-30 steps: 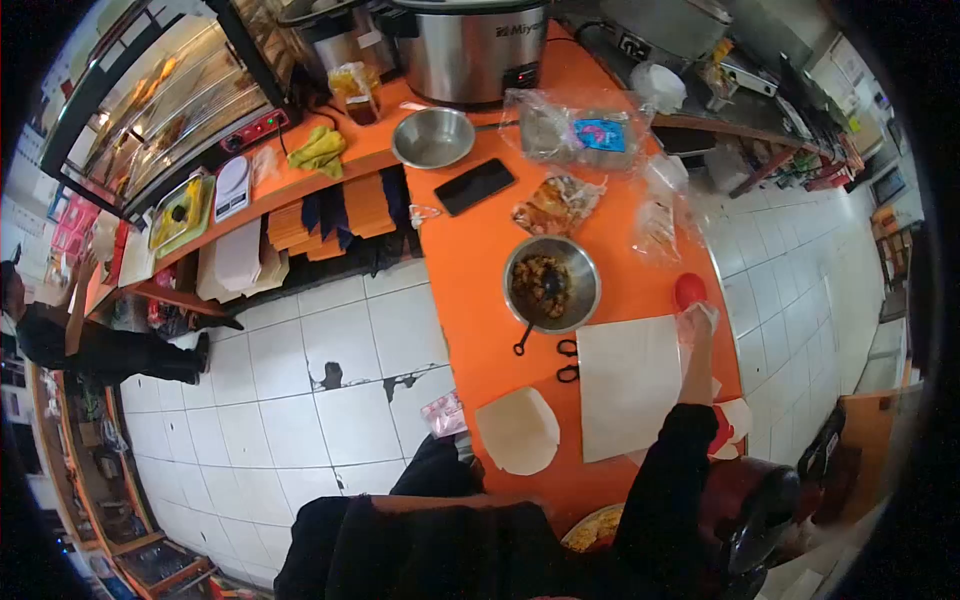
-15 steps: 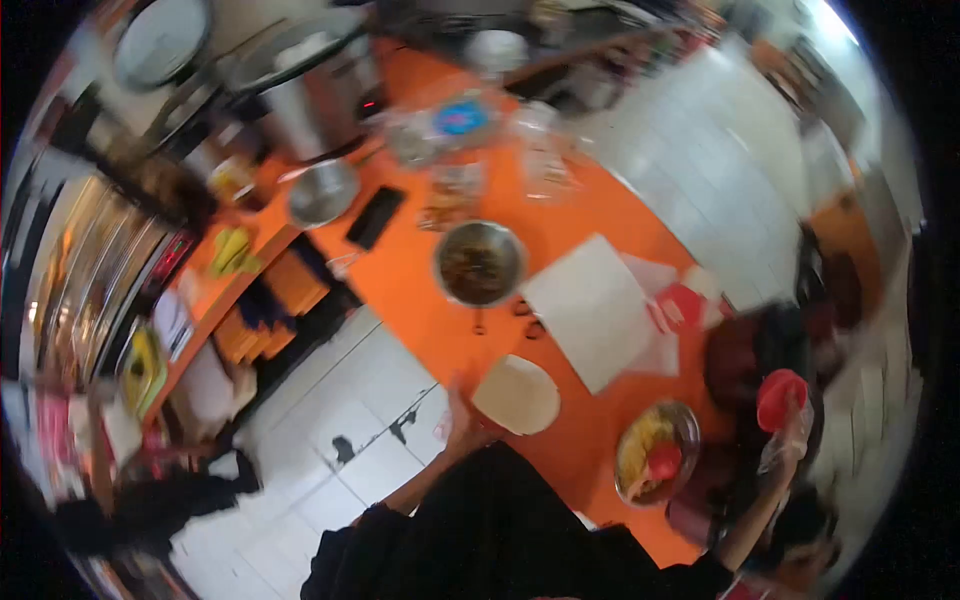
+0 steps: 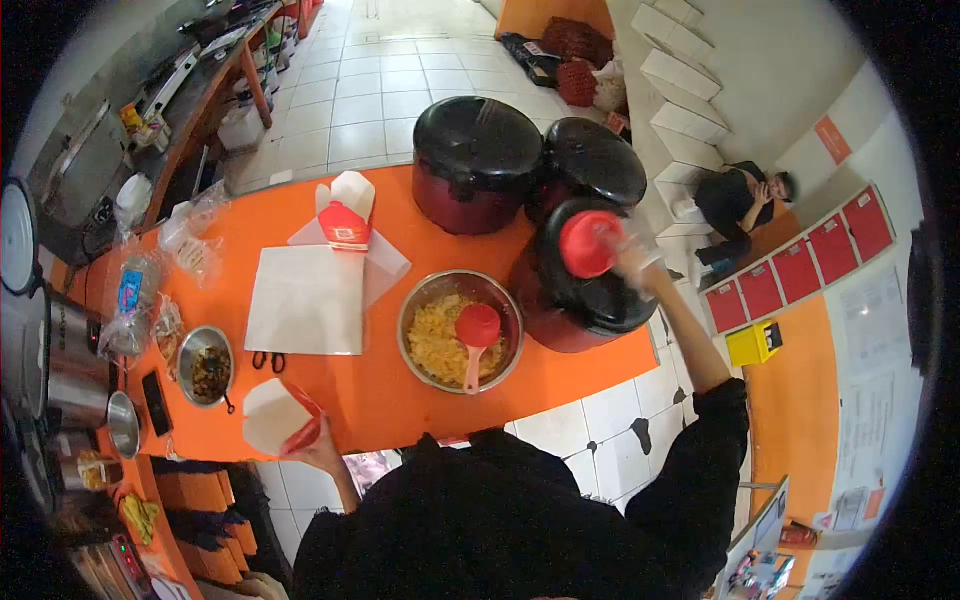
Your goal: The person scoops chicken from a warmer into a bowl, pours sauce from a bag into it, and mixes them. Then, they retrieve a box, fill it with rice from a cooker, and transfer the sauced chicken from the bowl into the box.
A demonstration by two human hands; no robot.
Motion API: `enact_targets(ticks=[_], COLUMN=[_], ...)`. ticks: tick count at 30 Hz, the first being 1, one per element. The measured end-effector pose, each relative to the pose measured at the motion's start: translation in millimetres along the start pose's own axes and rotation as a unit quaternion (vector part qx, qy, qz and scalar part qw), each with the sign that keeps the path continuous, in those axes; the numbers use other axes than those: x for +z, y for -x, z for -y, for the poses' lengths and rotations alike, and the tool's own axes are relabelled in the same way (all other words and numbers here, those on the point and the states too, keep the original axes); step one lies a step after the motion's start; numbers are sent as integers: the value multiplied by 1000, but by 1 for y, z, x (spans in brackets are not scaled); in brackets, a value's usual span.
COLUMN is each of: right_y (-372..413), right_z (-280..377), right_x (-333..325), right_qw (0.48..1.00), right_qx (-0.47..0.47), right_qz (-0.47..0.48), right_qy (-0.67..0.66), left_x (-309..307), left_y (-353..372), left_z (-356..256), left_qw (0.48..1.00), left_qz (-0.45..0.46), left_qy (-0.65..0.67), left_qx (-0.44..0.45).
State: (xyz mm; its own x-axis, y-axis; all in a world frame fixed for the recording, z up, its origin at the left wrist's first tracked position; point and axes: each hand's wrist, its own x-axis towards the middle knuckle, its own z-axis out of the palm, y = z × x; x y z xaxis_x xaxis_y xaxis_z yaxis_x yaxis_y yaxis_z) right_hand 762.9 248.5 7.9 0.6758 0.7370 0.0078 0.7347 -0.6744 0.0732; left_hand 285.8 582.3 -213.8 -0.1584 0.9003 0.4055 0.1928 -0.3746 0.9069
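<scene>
My left hand (image 3: 322, 452) grips a red-and-white paper takeaway box (image 3: 275, 418) by its red side, at the table's near edge. In a clear plastic glove, my right hand (image 3: 640, 268) is wrapped at a red scoop (image 3: 590, 243); the fingers are partly blurred and the scoop's handle is hidden. The scoop overlaps the black lid of a dark red pot (image 3: 565, 325). Between my hands stands a steel bowl (image 3: 405, 350) of yellow food, with a second red scoop (image 3: 478, 330) lying in it.
White paper sheets (image 3: 305, 302), another takeaway box (image 3: 346, 225) and black-handled scissors (image 3: 268, 361) lie on the orange table (image 3: 560, 390). A small bowl of dark food (image 3: 206, 366) and a phone (image 3: 157, 403) are leftward. Two more lidded pots (image 3: 475, 160) stand behind. A person (image 3: 735, 210) sits far right.
My view has swung to the right, bringing the pots and right wall into sight. My right hand and its scoop now appear over the near pot. The left hand still holds the box.
</scene>
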Motion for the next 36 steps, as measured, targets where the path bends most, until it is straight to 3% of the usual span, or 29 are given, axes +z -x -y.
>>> enact_targets(ticks=[1, 3, 5, 6, 8, 9, 10, 13, 14, 16, 17, 18, 19, 22, 27, 30, 33, 35, 36], right_y=[4, 0, -5, -8, -16, -15, -12, -9, -15, -36, -47, -43, -37, -16, 31, 47, 44, 28, 14], right_z=[36, 83, 90, 90, 76, 74, 71, 52, 24, -59, -98, -122, -141, -196, -270, -299, -302, -266, -236], right_x=[-20, -50, -40, -36, -26, -29, -39, -104, -103, -81, -101, -104, -109, -105, -48, -16, -2, -15, -25], right_qw=[994, 996, 991, 988, 979, 974, 975, 970, 984, 892, 945, 907, 905, 925, 943, 943, 948, 966, 977], right_qx=[-51, -29, -32, -30, -78, -101, -62, 10, -39, -93, 49, 33, 46, 121, 255, 310, 317, 248, 180], right_qz=[52, -54, -57, -65, -87, -93, -29, -43, -97, -184, -72, -174, -216, -237, -156, -76, -26, -78, -108], right_qy=[80, -72, -117, -137, -167, -180, -210, -239, -142, -401, -317, -381, -363, -270, -149, -89, -10, 12, -40], left_x=[1, 5, 11, 19, 20, 23, 26, 25, 20, 15, 15, 13, 12, 4, -16, -23, -19, -6, -4], left_y=[5, 11, 10, 6, -6, -1, 5, -5, -12, -19, -21, -23, -24, -25, -19, -6, 8, 25, 31], left_z=[16, 16, 12, 17, 29, 3, -21, -22, -13, 4, 10, 16, 21, 34, 59, 53, 25, -10, -11], left_qw=[999, 987, 961, 968, 980, 974, 961, 994, 995, 996, 996, 997, 997, 996, 994, 993, 984, 977, 979], left_qz=[-32, -110, -183, -223, -191, -190, -188, -106, -84, -52, -38, -24, -11, 23, 75, 119, 177, 205, 185], left_qy=[-24, -118, -206, -108, -30, -116, -202, 9, 41, 60, 69, 73, 77, 82, 82, -6, -13, 10, -32], left_qx=[25, 10, 2, 37, 44, 33, 23, 35, 34, 32, 29, 26, 27, 18, 5, 25, -35, -65, -84])
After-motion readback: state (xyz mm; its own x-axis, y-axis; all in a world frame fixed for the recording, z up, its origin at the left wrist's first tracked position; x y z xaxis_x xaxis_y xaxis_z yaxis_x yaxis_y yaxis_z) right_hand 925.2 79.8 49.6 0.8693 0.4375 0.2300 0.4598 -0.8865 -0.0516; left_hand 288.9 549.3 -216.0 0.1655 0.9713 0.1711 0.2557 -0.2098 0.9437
